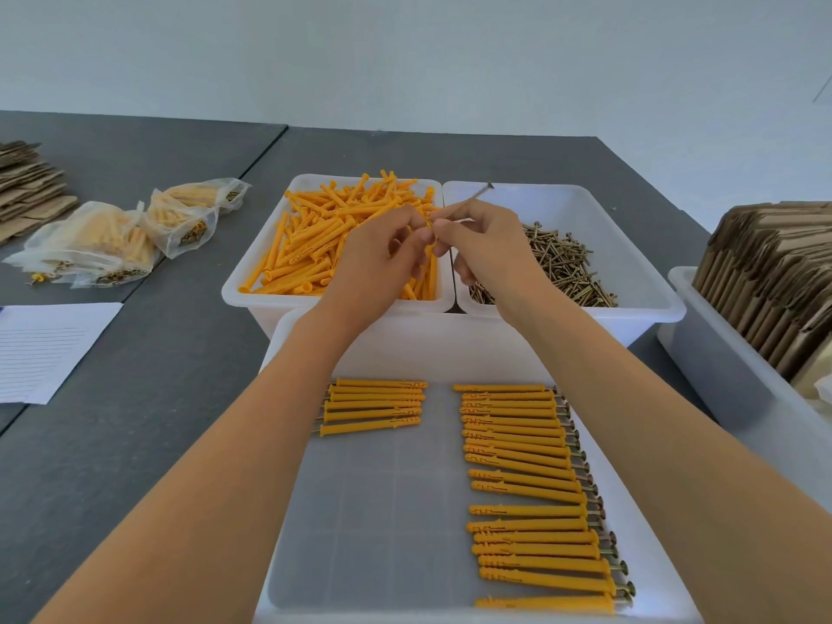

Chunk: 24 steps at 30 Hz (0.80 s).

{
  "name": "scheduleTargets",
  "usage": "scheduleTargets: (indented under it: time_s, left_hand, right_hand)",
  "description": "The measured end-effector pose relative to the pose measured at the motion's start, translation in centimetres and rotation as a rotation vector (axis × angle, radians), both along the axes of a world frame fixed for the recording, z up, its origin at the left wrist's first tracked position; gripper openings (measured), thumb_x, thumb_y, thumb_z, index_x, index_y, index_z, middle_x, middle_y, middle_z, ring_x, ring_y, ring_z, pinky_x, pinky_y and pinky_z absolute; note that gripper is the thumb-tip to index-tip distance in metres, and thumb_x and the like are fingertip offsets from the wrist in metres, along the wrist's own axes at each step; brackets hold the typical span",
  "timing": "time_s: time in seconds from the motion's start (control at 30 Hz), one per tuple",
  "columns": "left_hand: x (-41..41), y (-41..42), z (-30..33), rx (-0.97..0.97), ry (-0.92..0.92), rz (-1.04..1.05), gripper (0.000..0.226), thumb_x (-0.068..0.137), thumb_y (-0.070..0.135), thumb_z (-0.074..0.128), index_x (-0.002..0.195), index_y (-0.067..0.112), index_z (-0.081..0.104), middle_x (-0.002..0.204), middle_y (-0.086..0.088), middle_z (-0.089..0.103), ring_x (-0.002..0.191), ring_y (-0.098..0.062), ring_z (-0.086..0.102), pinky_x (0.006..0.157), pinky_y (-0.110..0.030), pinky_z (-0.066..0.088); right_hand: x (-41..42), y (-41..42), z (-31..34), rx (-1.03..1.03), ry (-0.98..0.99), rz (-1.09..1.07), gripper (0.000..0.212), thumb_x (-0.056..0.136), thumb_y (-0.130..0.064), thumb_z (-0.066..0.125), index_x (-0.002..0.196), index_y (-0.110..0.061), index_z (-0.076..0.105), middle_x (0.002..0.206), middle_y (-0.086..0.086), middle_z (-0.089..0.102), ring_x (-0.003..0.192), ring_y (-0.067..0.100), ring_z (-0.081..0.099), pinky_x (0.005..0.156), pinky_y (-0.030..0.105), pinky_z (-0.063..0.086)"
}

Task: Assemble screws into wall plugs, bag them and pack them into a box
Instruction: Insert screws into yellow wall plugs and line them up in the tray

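My left hand [380, 258] is shut on an orange wall plug [429, 245], mostly hidden in the fingers, above the white bin of loose orange plugs [270, 304]. My right hand [484, 245] pinches a long screw [472, 195] whose head points up and away, its tip at the plug's mouth. The white bin of brass screws [648, 281] stands to the right. In the near white tray [288, 556] lie two rows of assembled plugs: a short row [373, 405] at left and a long row [531, 493] at right, screw heads sticking out.
Several clear bags of packed plugs [117, 236] lie at the left on the grey table [157, 398]. Flat cardboard [27, 186] is stacked at far left, a lined paper sheet [45, 349] nearer. A white bin with folded cardboard boxes [765, 272] stands at right.
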<state>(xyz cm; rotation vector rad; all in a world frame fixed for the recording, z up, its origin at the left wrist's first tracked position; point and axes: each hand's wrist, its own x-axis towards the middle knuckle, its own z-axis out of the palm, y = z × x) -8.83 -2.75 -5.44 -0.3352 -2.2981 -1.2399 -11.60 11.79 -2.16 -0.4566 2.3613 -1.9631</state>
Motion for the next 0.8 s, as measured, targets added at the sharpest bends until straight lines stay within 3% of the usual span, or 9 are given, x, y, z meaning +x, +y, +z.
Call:
scheduleTargets:
  time_s: [0.13,0.23,0.3,0.4,0.47,0.57,0.63,0.73,0.8]
  left_hand:
    - [-0.2,-0.5,0.6,0.174,0.001,0.003,0.019,0.102,0.015,0.049,0.09,0.011,0.063,0.085,0.001,0.065,0.082,-0.017,0.062,0.074,-0.039,0.054]
    - [-0.1,-1.0,1.0,0.306,-0.035,-0.017,0.02,0.103,0.017,0.048,0.095,0.015,0.066,0.087,0.012,0.064,0.08,0.004,0.058,0.071,-0.015,0.045]
    - [-0.1,-1.3,1.0,0.372,-0.091,-0.021,0.022,0.104,0.023,0.047,0.098,0.018,0.067,0.091,0.017,0.065,0.085,0.008,0.057,0.072,-0.011,0.044]
    - [-0.1,-1.6,1.0,0.429,-0.176,-0.075,0.024,0.104,0.03,0.046,0.103,0.022,0.068,0.105,0.015,0.066,0.102,-0.006,0.058,0.088,-0.03,0.047]
    - [0.0,-1.5,1.1,0.454,-0.213,-0.135,0.024,0.103,0.031,0.046,0.104,0.024,0.069,0.107,0.011,0.067,0.103,-0.012,0.059,0.093,-0.038,0.045]
    - [0.2,-1.2,1.2,0.461,-0.24,-0.206,0.025,0.103,0.033,0.047,0.106,0.024,0.07,0.097,0.01,0.068,0.085,-0.014,0.059,0.089,-0.035,0.042]
    - [0.3,-1.1,1.2,0.47,-0.263,-0.233,0.025,0.102,0.034,0.047,0.106,0.025,0.07,0.093,0.009,0.068,0.076,-0.014,0.054,0.087,-0.037,0.038]
    - [0.4,-1.1,1.3,0.507,-0.301,-0.26,0.026,0.101,0.036,0.048,0.108,0.025,0.071,0.096,0.005,0.068,0.08,-0.015,0.052,0.087,-0.039,0.036]
    - [0.3,-1.2,1.5,0.575,-0.339,-0.261,0.029,0.1,0.038,0.048,0.109,0.023,0.071,0.099,0.003,0.069,0.084,-0.014,0.055,0.086,-0.038,0.04]
  right_hand:
    - [0.4,-0.7,-0.8,0.133,0.074,0.1,0.02,0.095,-0.023,0.063,0.114,-0.017,0.061,0.074,0.006,0.067,0.04,0.001,0.046,0.047,0.019,0.038]
    - [0.3,-1.3,-1.4,0.216,0.191,0.062,0.018,0.095,-0.022,0.062,0.112,-0.018,0.063,0.073,0.003,0.068,0.044,-0.001,0.049,0.056,0.024,0.042]
    - [0.2,-1.5,-1.6,0.245,0.228,0.048,0.015,0.095,-0.022,0.061,0.108,-0.017,0.065,0.073,0.001,0.068,0.048,-0.002,0.052,0.061,0.026,0.046]
    - [0.4,-1.7,-1.7,0.275,0.264,0.056,0.011,0.095,-0.022,0.061,0.103,-0.018,0.068,0.074,0.003,0.069,0.06,0.005,0.057,0.076,0.032,0.052]
    - [0.6,-1.8,-1.6,0.25,0.262,0.07,0.01,0.095,-0.021,0.061,0.098,-0.015,0.069,0.07,0.0,0.067,0.059,0.005,0.055,0.074,0.033,0.051]
    - [0.8,-2.0,-1.5,0.21,0.259,0.08,0.017,0.097,-0.02,0.059,0.088,-0.009,0.069,0.064,-0.008,0.063,0.051,0.0,0.05,0.065,0.029,0.046]
    - [0.9,-2.1,-1.4,0.183,0.249,0.079,0.023,0.098,-0.019,0.058,0.09,-0.002,0.07,0.065,0.0,0.063,0.051,0.0,0.049,0.062,0.027,0.044]
    - [1.2,-2.1,-1.2,0.149,0.235,0.081,0.024,0.098,-0.018,0.058,0.088,0.0,0.069,0.066,0.008,0.063,0.048,0.001,0.048,0.059,0.025,0.04]
    - [1.4,-2.1,-0.8,0.128,0.216,0.102,0.021,0.097,-0.016,0.06,0.079,-0.008,0.067,0.065,0.009,0.062,0.046,0.003,0.046,0.054,0.023,0.039]
